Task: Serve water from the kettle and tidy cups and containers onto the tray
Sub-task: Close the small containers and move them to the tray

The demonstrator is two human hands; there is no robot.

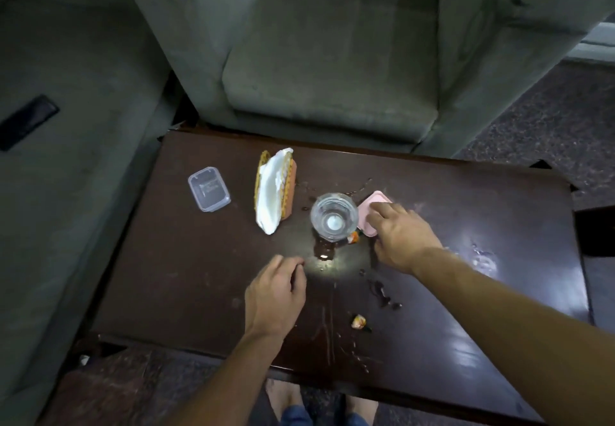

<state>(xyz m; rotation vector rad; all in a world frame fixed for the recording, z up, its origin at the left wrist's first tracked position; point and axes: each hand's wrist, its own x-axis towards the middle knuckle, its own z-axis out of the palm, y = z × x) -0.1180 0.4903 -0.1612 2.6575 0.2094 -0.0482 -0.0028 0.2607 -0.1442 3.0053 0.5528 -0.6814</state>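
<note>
Water served: The glass [334,216] stands upright near the middle of the table [499,209] and appears to hold clear water. On that showing the pouring step is judged done.
Kettle: Not in view.
Tray: Not in view. Nothing visible has been tidied onto it, so that whole part of the task is judged outstanding.
Pink container [374,200]: Lies flat just right of the glass, touching or nearly touching it. It is pale pink with rounded corners and largely covered by the hand. Whether it is a lidded box or a lid alone cannot be told.
Clear container [209,188]: A small, lidded, transparent plastic box, well to the left of the glass and untouched.
Right hand [402,237]: The fingers are lightly bent and lie on top of the pink container. The thumb is hidden, so whether a grip is closed cannot be told.
Left hand [274,292]: The fingers are loosely curled and hold nothing. It sits near the table surface, in front and to the left of the glass.
Napkin holder [274,189]: A woven holder with white napkins, standing between the clear container and the glass.
Table condition: Wet splashes [382,292] lie around the glass and toward the near edge. A crumpled wrapper [358,321] also lies near the front.
Items left to move: The glass, the pink container and the clear container.
</note>
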